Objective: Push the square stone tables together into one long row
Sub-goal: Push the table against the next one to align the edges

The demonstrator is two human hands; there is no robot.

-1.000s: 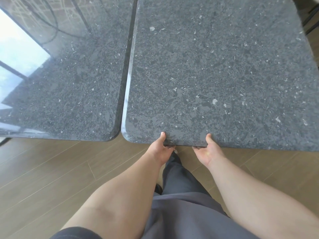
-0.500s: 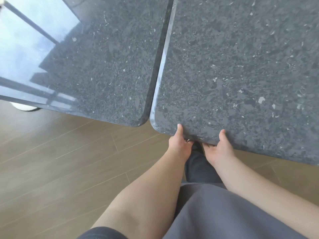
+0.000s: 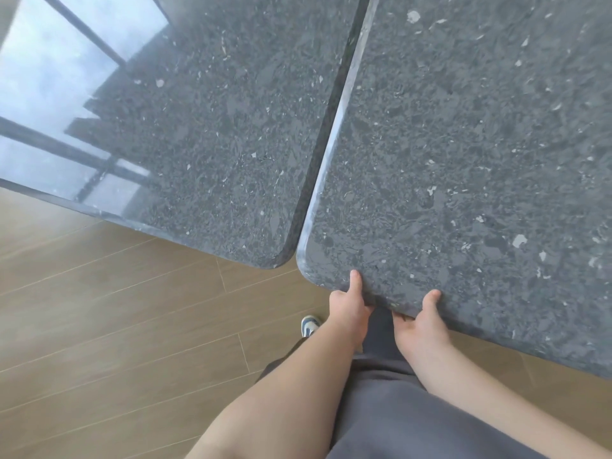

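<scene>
Two dark speckled square stone tables fill the upper view. The right table [image 3: 463, 144] and the left table [image 3: 215, 127] stand side by side, a thin dark seam between their facing edges. My left hand [image 3: 349, 308] grips the right table's near edge close to its rounded corner, thumb on top, fingers hidden underneath. My right hand [image 3: 420, 321] grips the same edge a little further right, thumb on top as well.
Wooden plank floor [image 3: 116, 326] lies below and left of the tables. A white and blue shoe [image 3: 309, 324] shows beside my left wrist. Grey clothing [image 3: 397, 409] covers my legs. Window light reflects on the left table's far side.
The view has swung so the tables appear tilted and closer, with more floor at the left. Both hands keep their grip on the right table's near edge. The seam looks as narrow as before.
</scene>
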